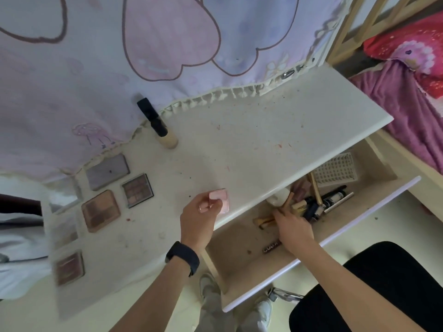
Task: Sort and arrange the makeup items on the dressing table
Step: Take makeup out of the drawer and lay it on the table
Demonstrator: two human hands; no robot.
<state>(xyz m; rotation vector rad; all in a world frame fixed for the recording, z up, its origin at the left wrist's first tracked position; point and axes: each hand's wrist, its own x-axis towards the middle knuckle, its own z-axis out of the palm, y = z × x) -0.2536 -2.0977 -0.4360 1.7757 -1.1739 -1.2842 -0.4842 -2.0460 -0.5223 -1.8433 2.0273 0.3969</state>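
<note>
left grip (200, 218) is pinching a small pink compact (219, 200) over the surface (239, 140), just left of the open drawer (230, 259). right grip (293, 227) is down inside the drawer on the pile of tubes and brushes (318, 204), can't tell if it's actually got hold of anything. palettes (100, 210) lie well left of the drawer.
</note>
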